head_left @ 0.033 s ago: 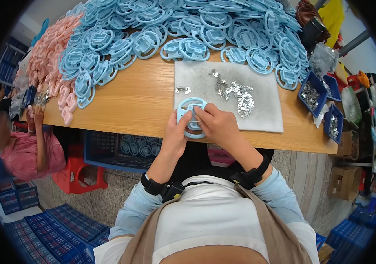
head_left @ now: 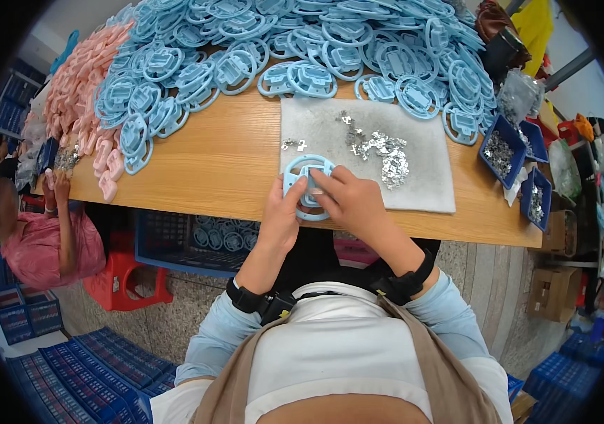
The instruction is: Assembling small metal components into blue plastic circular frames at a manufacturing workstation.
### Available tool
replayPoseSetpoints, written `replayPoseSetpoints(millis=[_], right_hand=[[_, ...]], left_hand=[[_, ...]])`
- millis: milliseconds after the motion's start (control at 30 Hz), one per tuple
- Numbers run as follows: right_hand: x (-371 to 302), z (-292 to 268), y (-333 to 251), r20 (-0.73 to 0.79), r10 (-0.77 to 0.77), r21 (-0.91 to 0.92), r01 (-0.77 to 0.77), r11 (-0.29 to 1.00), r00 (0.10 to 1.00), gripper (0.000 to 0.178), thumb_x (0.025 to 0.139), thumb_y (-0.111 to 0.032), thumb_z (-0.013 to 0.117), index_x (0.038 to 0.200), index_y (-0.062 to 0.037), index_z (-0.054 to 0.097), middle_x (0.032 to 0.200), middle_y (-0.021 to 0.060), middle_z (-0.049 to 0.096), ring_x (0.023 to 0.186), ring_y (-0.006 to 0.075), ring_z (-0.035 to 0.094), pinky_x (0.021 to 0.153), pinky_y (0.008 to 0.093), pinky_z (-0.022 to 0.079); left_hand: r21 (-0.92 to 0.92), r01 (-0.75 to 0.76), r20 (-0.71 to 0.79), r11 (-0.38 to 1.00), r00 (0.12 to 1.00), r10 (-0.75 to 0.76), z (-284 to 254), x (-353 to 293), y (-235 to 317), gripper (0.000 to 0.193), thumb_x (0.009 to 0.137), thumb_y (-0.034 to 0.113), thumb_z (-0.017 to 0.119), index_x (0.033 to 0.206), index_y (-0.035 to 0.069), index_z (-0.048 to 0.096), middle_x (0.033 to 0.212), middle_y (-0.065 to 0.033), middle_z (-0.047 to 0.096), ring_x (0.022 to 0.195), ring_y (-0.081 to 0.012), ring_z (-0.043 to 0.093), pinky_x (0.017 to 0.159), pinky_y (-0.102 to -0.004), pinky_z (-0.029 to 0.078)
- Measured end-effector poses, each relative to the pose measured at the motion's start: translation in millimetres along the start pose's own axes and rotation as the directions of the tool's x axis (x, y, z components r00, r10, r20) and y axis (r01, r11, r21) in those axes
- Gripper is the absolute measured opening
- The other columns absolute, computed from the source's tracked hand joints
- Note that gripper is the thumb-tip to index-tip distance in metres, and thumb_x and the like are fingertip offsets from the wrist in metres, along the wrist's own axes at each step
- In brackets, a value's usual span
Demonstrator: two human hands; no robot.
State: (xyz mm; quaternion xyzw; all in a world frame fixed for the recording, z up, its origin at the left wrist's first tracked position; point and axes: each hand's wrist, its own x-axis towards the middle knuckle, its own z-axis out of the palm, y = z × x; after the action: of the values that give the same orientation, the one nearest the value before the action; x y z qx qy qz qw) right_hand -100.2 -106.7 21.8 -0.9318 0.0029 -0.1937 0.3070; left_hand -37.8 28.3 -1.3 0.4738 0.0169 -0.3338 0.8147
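Observation:
A light blue plastic toy steering wheel (head_left: pixel 322 160) is tilted up above the near left edge of the white mat. My left hand (head_left: pixel 278 215) grips its left side, with the thumb laid across the front. Over the wheel's middle, the fingers of my right hand (head_left: pixel 356 203) are bent together and touch the centre part; whether a tiny piece is between them is hidden. Beyond my right hand lies a pile of small silvery metal plates (head_left: pixel 390 161) on the white mat (head_left: pixel 430 185). A few more metal pieces (head_left: pixel 301 145) lie just past the wheel.
A large heap of blue wheels (head_left: pixel 309 78) covers the far table, with pink plastic parts (head_left: pixel 83 92) at its left. Blue bins (head_left: pixel 501 148) of metal bits stand at the right edge. A blue crate (head_left: pixel 168 240) sits below the table; a person in pink (head_left: pixel 55 244) works at left.
The fingers of my right hand have shifted slightly on the wheel's centre. My left hand keeps its grip, and the wheel has moved barely at all.

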Motion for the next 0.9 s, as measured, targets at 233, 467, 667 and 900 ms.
replayPoseSetpoints(millis=[233,467,667,900], right_hand=[[-10,4,7,0.029,0.093,-0.032,-0.093,0.995,0.995,0.036,0.08,-0.007,0.054,0.115,-0.0156,0.056,0.078,0.0104,0.053,0.061,0.0296,0.057,0.052,0.0377,0.046],[-7,8,4,0.045,0.025,-0.183,-0.017,0.983,0.999,0.04,0.073,-0.002,0.056,0.112,-0.011,0.057,0.076,0.0103,0.052,0.061,0.0274,0.058,0.053,0.0361,0.047],[-2,9,-4,0.164,-0.03,-0.401,0.094,0.911,0.986,0.043,0.073,-0.005,0.055,0.115,-0.0069,0.053,0.08,0.01,0.053,0.068,0.0259,0.059,0.055,0.0348,0.049],[6,12,-14,0.358,-0.061,-0.654,0.297,0.696,0.932,0.047,0.073,-0.007,0.056,0.12,-0.0028,0.05,0.084,0.0091,0.055,0.068,0.0237,0.061,0.058,0.0318,0.049]], left_hand=[[-0.064,0.0,-0.02,0.998,1.0,-0.002,0,7,-2,0.024,0.088,0.016,0.055,0.108,0.003,0.049,0.092,-0.0035,0.057,0.079,-0.0099,0.056,0.066,-0.0255,0.05],[-0.073,-0.011,-0.037,0.997,0.999,0.008,-1,10,-7,0.024,0.088,0.015,0.055,0.109,0.004,0.049,0.091,-0.0032,0.057,0.077,-0.0093,0.057,0.062,-0.0236,0.049],[-0.093,-0.068,-0.078,0.993,0.995,0.061,-5,9,-15,0.023,0.087,0.016,0.056,0.107,0.006,0.049,0.09,-0.0039,0.058,0.077,-0.011,0.057,0.06,-0.0255,0.049],[-0.016,-0.191,-0.127,0.981,0.974,0.188,-3,15,-28,0.023,0.086,0.012,0.055,0.107,0.002,0.052,0.091,-0.0047,0.059,0.081,-0.0101,0.056,0.066,-0.0252,0.048]])
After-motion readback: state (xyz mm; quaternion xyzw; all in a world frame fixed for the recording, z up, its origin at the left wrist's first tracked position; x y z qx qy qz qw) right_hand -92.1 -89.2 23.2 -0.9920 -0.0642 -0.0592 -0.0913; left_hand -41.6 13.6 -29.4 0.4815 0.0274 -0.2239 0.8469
